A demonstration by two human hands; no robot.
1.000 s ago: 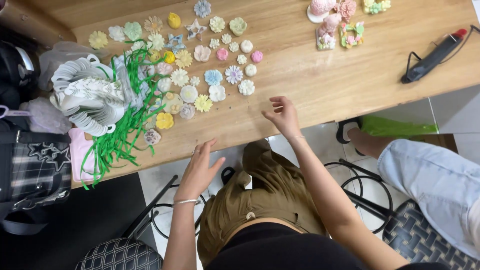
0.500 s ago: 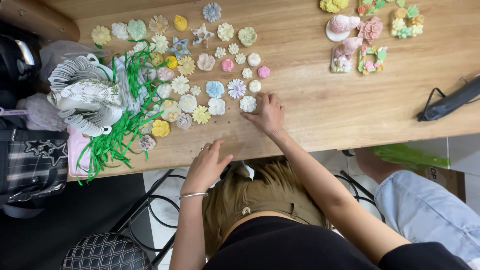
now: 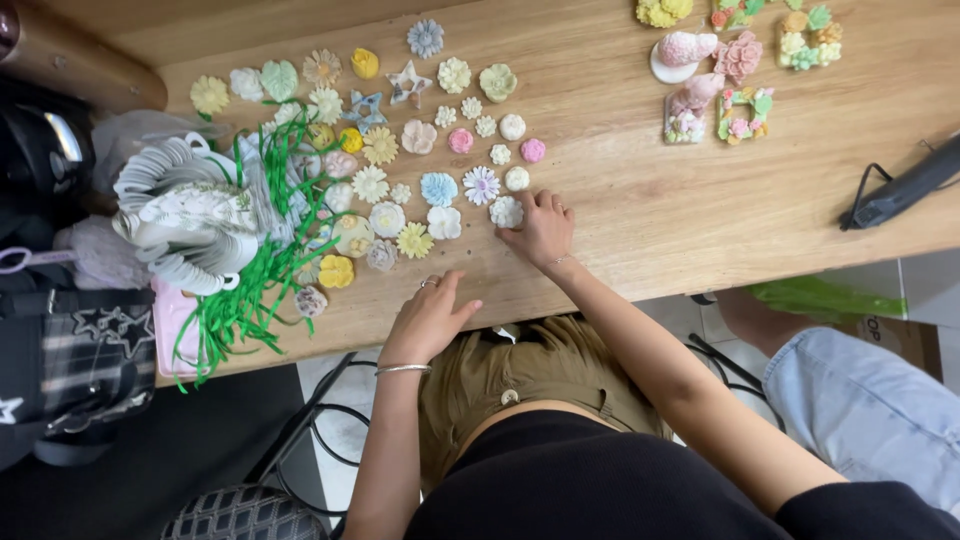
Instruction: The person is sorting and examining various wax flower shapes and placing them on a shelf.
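Ribbon (image 3: pixel 250 300), green, lies far left beside stacked white tags (image 3: pixel 185 215). Left hand (image 3: pixel 425 320) rests flat on table (image 3: pixel 650 210), fingers loosely spread, holding nothing. Several dozen pastel flowers (image 3: pixel 385 175) spread above it. Right hand (image 3: pixel 540 230), fingers curled, touches white flower (image 3: pixel 506 212) at the cluster's right edge. Black tool (image 3: pixel 905 190) far right.

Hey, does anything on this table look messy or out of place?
Mostly tidy. The green ribbon strands sprawl loose across several flowers and hang over the table edge. The right hand touches a white flower.
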